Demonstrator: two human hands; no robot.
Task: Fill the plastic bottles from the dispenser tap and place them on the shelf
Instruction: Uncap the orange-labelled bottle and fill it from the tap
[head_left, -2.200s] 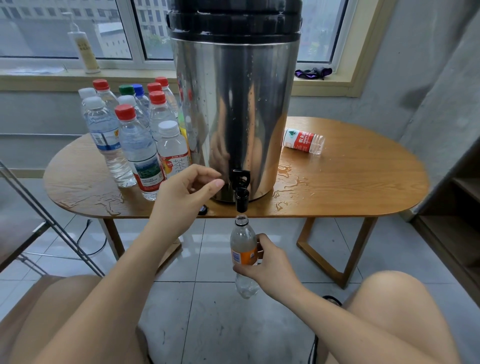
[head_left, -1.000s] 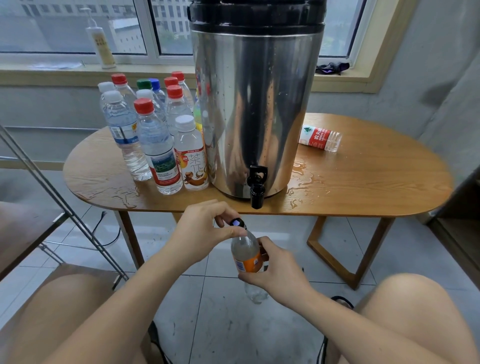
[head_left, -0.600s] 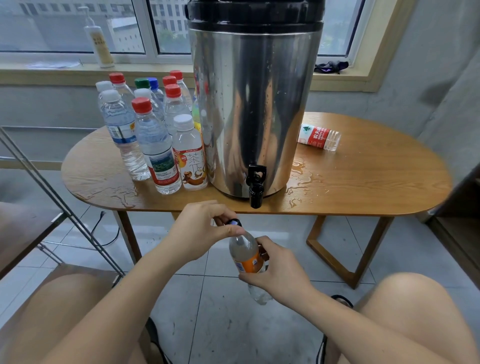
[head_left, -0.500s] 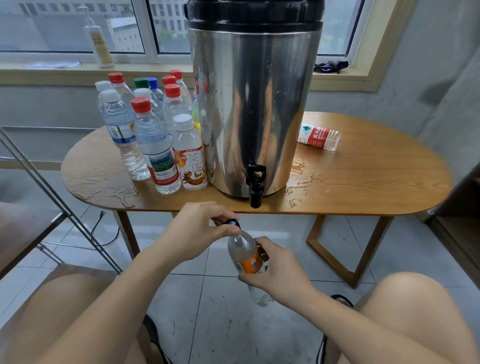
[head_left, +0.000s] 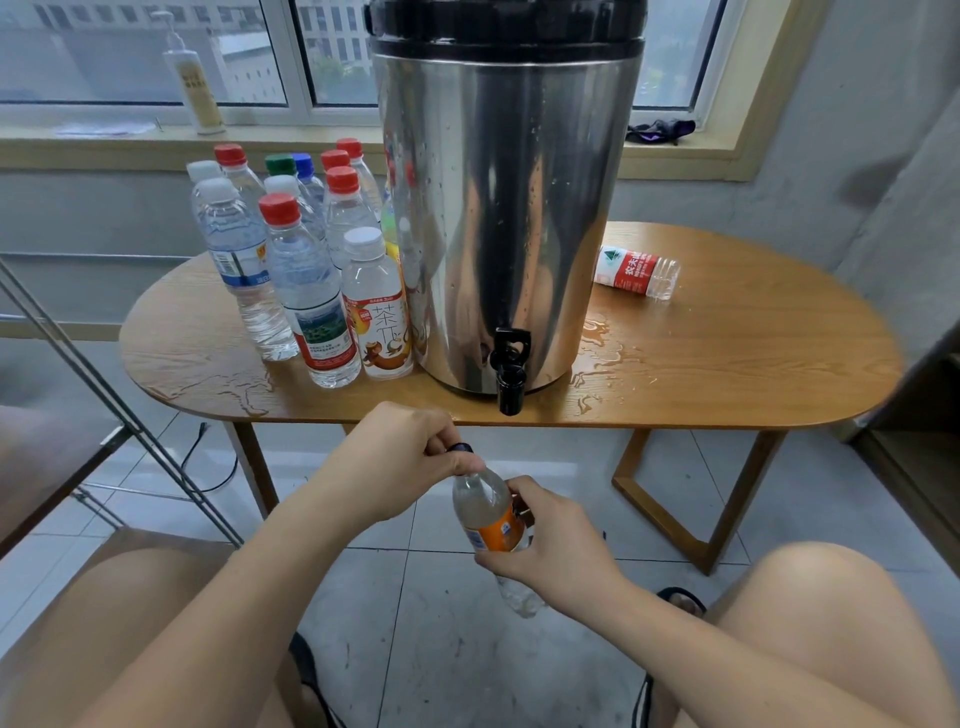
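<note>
Orange-labelled and clear, the small plastic bottle (head_left: 491, 525) sits low in the centre of the frame, below the table edge and slightly tilted. We see the right hand (head_left: 556, 553) wrapped around its middle, fingers curled over the label. The left hand (head_left: 397, 460) is at the bottle's neck, with thumb and fingertips pinching a dark cap (head_left: 461, 448) on its mouth. We can make out liquid inside, though not how full the bottle is.

Above it, at centre, the steel dispenser (head_left: 509, 208) stands on the oval wooden table (head_left: 753, 358), its black tap (head_left: 511, 371) hanging over the table's near edge, apart from the bottle. Puddles of water (head_left: 602, 345) shine on the wood to the right of the dispenser's base.

At centre left we count a tight group of upright capped bottles (head_left: 311, 260) just beside the dispenser. At centre right a red-labelled bottle (head_left: 636, 271) lies on its side. On the sill at upper left stands a pump bottle (head_left: 189, 78). A dark wooden shelf (head_left: 924, 447) shows at the right edge.
</note>
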